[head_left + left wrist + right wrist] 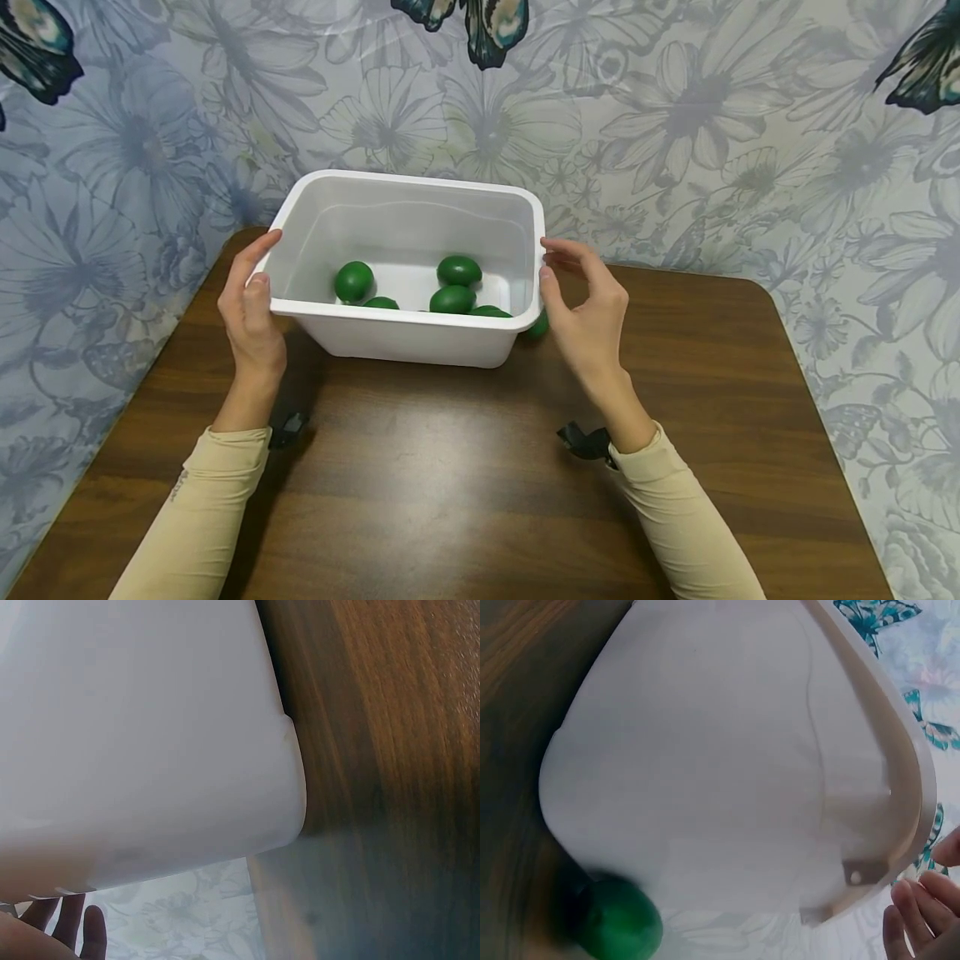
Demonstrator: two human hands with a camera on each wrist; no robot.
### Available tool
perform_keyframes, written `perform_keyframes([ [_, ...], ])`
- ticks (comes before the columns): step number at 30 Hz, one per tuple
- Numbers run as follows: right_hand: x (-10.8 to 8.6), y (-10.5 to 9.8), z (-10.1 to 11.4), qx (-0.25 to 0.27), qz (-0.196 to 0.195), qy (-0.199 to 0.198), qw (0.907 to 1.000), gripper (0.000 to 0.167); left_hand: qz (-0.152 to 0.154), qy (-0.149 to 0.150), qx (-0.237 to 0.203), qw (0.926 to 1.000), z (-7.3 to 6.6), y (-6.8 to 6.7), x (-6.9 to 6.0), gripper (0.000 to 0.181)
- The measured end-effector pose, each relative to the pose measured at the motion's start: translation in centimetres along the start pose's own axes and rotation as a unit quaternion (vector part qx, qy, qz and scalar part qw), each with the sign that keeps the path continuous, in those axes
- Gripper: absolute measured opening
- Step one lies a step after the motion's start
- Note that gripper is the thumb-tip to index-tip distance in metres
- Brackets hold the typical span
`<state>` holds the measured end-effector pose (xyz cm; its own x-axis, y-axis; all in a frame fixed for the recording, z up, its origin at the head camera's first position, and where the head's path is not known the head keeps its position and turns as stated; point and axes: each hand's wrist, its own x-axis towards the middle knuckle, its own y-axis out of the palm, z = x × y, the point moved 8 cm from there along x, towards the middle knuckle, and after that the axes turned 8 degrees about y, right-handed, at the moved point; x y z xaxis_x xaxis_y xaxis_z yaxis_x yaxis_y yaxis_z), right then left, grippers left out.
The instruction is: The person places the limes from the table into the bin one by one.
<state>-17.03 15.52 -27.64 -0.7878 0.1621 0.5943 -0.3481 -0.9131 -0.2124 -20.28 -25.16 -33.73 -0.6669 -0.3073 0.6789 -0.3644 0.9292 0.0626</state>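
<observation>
A white plastic tub [405,333] stands on the brown table, with several glossy green egg-shaped objects [354,282] inside; its front wall partly hides some. My left hand [253,312] holds the tub's left end, thumb and fingers at the rim. At the right end, the fingertips of my right hand [588,312] are at the rim's outer side. In the right wrist view, a small gap shows between the right thumb [948,849] and the rim. Another green egg-shaped object [619,919] lies outside the tub, by its right end and below my right hand.
The wooden table [420,475] extends in front of the tub and to its right. Behind it hangs a floral wall covering [675,150] with dark butterflies. A black wrist strap [585,442] is on the right wrist, and a similar strap [288,429] on the left.
</observation>
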Motion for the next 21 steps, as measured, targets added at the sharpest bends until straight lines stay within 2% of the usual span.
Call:
perform_keyframes([
  [3,0.1,-0.7,0.4,0.007,-0.014,0.016,0.9998,0.030,0.000,0.002,0.003,1.0000,0.0,0.0,0.0,0.055],
  [7,0.1,-1.0,0.0,0.003,-0.012,0.042,0.9991,0.028,0.001,0.001,0.005,1.0000,0.1,0.0,0.0,0.055],
  [14,-0.2,-0.8,-4.3,-0.018,0.007,0.061,0.9980,0.027,0.002,0.001,0.006,1.0000,0.1,0.0,0.0,0.055],
  [21,-0.5,-0.3,-7.5,-0.066,0.062,0.105,0.9904,0.027,-0.003,0.007,0.001,1.0000,-0.4,0.1,0.0,0.055],
])
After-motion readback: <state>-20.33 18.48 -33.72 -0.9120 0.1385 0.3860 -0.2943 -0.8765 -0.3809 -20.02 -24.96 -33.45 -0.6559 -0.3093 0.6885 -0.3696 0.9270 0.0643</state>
